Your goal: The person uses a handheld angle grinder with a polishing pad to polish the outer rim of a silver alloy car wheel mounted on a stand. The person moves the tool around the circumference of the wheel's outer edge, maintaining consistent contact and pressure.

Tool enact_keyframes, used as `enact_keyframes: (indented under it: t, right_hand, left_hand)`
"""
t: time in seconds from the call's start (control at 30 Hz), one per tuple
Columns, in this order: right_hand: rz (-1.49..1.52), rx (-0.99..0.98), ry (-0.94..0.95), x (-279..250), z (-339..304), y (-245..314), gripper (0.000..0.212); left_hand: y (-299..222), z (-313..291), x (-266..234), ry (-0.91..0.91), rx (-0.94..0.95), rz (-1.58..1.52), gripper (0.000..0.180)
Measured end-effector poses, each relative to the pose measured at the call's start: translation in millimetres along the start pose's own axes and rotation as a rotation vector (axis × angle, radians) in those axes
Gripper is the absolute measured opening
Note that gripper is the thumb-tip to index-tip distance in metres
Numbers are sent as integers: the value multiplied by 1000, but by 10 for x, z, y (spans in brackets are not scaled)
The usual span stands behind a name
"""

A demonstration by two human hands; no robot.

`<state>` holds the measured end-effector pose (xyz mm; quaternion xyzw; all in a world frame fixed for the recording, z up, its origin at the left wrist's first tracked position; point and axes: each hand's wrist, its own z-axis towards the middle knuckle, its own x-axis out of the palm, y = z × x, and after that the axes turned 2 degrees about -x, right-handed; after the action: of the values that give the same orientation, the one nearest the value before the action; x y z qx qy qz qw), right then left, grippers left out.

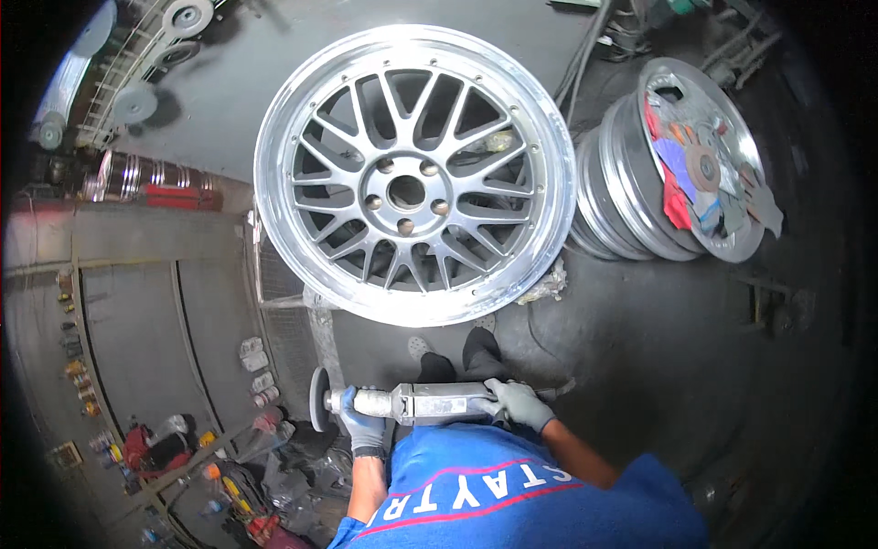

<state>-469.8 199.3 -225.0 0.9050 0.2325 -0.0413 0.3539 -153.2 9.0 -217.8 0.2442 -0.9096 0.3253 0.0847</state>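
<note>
Close in front of my body I hold a long grey angle grinder [448,403] crosswise. Its dark round disc [318,400] faces left, apart from the wheel. My gloved left hand [363,428] is wrapped round the light-coloured neck beside the disc. Toward the other end, my gloved right hand [519,403] grips the rear of the body; its palm side is hidden. Beyond the grinder a large silver alloy wheel [405,161] lies face up, with a bright polished lip and mesh spokes. Neither hand touches it.
At the right, silver wheels [631,183] stand stacked, with gloves, red and purple cloths and a brown disc [705,168] on top. Round discs [135,102] hang on a rack at upper left. Bags and tools [165,453] clutter the lower left. A cable [585,59] runs behind the wheel.
</note>
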Motion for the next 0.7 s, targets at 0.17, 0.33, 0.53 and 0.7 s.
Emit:
enact_keyframes:
  t: [0.17,0.33,0.53,0.7]
  right_hand:
    - [-36,-13,5,-24,64,-64,75]
    - [-97,-57,-65,16,65,-75,73]
    - [-81,-52,-9,-8,102,31,73]
    - [-27,-90,-77,229,268,-165,68]
  left_hand:
    - [81,-47,-53,-12,-24,-90,19]
    - [115,-104,-116,-58,-65,-195,19]
    - [103,-191,-168,-85,-84,-230,19]
    - [110,-181,-235,-80,-56,-239,22]
